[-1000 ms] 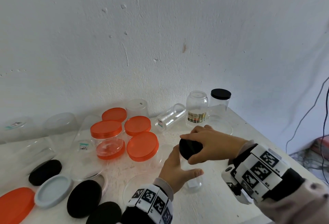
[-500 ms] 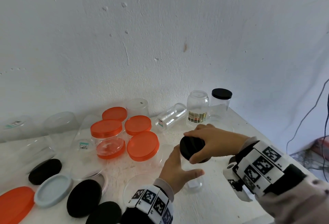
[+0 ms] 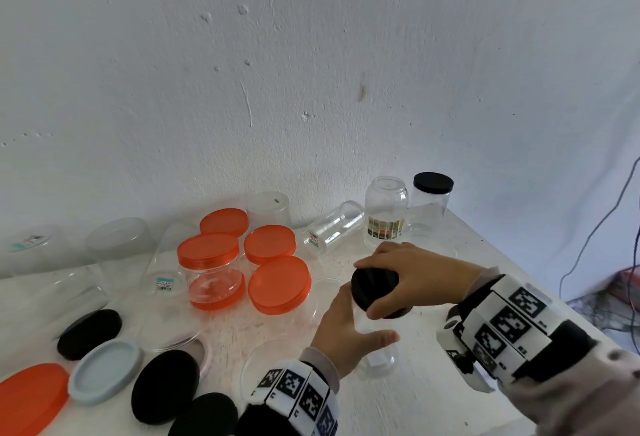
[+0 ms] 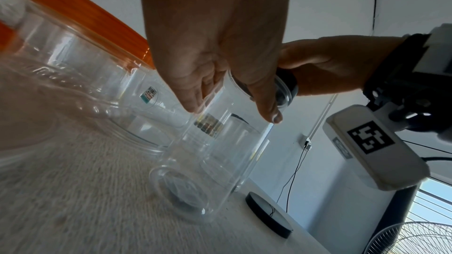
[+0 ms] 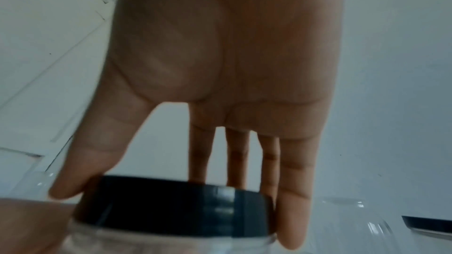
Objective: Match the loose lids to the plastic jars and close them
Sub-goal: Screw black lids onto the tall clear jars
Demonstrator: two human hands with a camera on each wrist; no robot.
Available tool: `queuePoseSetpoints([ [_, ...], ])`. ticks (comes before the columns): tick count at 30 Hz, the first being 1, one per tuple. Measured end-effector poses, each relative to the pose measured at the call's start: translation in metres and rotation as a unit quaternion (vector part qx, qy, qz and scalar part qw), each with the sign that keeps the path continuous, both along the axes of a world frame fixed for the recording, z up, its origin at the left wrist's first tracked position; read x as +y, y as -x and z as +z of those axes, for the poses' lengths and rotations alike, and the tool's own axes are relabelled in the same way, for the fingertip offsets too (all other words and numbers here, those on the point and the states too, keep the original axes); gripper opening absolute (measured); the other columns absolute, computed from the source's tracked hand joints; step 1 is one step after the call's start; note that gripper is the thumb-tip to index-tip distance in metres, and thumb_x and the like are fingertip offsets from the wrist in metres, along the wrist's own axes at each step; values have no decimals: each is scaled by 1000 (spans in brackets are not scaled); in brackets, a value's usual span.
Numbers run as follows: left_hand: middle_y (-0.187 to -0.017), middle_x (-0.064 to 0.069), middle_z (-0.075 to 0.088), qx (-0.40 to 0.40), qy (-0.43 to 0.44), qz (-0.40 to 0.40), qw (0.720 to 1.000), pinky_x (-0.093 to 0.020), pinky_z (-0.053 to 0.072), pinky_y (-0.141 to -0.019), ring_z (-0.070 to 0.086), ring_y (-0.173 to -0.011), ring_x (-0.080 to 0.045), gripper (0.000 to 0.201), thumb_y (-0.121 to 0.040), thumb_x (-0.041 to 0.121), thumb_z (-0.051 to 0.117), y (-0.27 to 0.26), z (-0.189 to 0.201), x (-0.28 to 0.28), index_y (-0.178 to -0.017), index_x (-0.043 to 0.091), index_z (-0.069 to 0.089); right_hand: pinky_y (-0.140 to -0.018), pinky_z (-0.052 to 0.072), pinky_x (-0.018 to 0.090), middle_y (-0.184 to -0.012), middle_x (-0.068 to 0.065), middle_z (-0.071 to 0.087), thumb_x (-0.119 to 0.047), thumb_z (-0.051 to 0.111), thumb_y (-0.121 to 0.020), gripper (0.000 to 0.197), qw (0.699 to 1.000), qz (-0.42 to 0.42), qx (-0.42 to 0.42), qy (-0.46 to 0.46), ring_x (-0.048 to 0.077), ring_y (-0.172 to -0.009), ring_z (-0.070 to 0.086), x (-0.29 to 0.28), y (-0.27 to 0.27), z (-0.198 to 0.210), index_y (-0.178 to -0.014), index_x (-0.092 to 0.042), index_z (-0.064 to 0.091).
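Observation:
A small clear plastic jar (image 3: 379,359) stands upright on the white table (image 3: 433,397), near its front middle. My left hand (image 3: 348,330) grips the jar's side, thumb in front and fingers behind. A black lid (image 3: 372,288) sits on the jar's mouth. My right hand (image 3: 401,274) grips the lid from above, thumb on the near rim and fingers on the far rim. The left wrist view shows the jar (image 4: 215,161) under my left hand (image 4: 212,45). The right wrist view shows my right hand (image 5: 220,65) and its fingertips round the lid (image 5: 171,204).
Several orange-lidded jars (image 3: 207,273) stand to the left. Loose black lids (image 3: 164,387), a grey-blue lid (image 3: 104,371) and an orange lid (image 3: 31,397) lie at the front left. A labelled jar (image 3: 385,214) and a black-capped jar (image 3: 433,200) stand by the back wall. The table's edge runs along the right.
My right hand has turned a little on the black lid and its wrist has swung slightly. The left hand and the jar have stayed in place.

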State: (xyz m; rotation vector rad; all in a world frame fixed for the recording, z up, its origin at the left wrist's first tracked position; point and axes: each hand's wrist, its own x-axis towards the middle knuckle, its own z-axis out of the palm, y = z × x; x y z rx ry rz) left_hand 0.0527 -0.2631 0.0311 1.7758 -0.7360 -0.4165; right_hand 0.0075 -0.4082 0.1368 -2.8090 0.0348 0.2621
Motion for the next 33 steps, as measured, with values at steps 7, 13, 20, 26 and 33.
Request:
queuePoseSetpoints([
  [7,-130,8,51,-6,1,-3,1000,-26,39,-101,47,-121,-8,81,-69,32,83,0,0,0,-136,26,37,-92,41,28,-115,-9,37,-66,65,-73,80,999,-33,10,24,13,-113,35,4,-1,-1,-141,-36,34],
  [13,-130,9,51,-13,-1,3,1000,-24,38,-101,47,-119,-7,81,-69,33,83,0,-1,0,-136,26,37,-100,36,27,-123,-14,39,-47,74,-75,81,1000,2,26,-9,10,-117,31,-3,3,4,-144,-40,32],
  [20,-130,8,52,-18,1,1,1000,-27,39,-102,47,-121,-9,82,-68,34,82,2,1,2,-136,26,37,-93,37,25,-122,-10,38,-61,65,-77,81,1000,-10,-24,4,11,-113,29,0,10,-8,-146,-37,30],
  [26,-124,11,56,-48,-5,23,999,-18,40,-95,51,-113,-6,75,-71,31,81,4,1,2,-133,28,40,-92,36,23,-127,-9,35,-66,55,-80,75,995,-37,-92,9,10,-115,24,9,21,-23,-145,-36,32],
  [33,-139,7,42,-147,-135,-85,976,-25,35,-106,41,-126,-10,88,-72,48,76,-8,15,6,-142,25,28,-94,34,20,-129,-13,35,-69,53,-79,80,990,-70,-118,-15,7,-115,25,7,38,-29,-147,-34,31],
])
